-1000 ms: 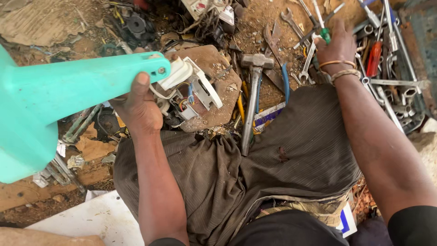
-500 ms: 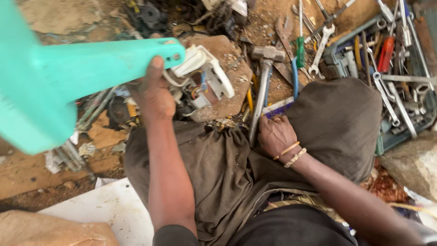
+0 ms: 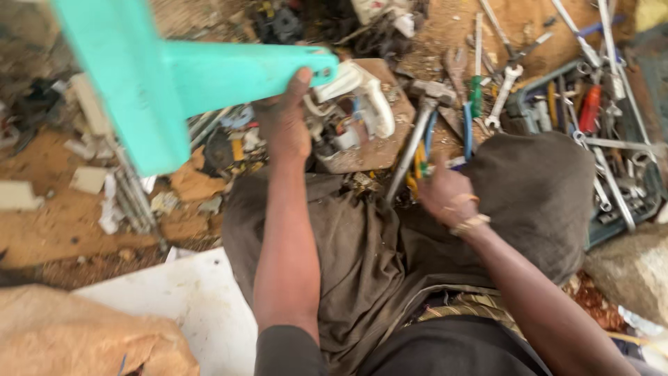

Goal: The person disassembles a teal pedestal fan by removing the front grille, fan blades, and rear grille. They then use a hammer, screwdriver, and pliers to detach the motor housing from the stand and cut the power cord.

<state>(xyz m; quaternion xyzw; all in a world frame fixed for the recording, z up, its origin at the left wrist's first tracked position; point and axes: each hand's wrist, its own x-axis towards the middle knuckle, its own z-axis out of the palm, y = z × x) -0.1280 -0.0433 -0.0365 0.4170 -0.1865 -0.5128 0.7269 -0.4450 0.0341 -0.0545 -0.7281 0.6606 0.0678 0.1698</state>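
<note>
My left hand (image 3: 287,124) grips a large turquoise plastic part (image 3: 174,76) by its narrow arm and holds it up over the ground at the left. Just right of that hand, a white plastic housing (image 3: 356,97) lies on a brown board (image 3: 394,136). My right hand (image 3: 447,196), with bangles on the wrist, rests low over my knee. Its curled fingers are on a yellow-handled tool (image 3: 418,166) beside a steel hammer (image 3: 419,125). Blur hides whether the fingers have closed on the tool.
Wrenches (image 3: 504,89) and a green-handled screwdriver (image 3: 475,95) lie on the dirt beyond the hammer. A blue tool tray (image 3: 607,223) with several tools stands at the right, with a stone (image 3: 633,273) below it. A white panel (image 3: 191,303) and a tan sack (image 3: 83,338) lie at the lower left.
My right hand drew back from the tools at the far right to my knee, then moved onto the yellow-handled tool. The left hand kept hold of the turquoise part.
</note>
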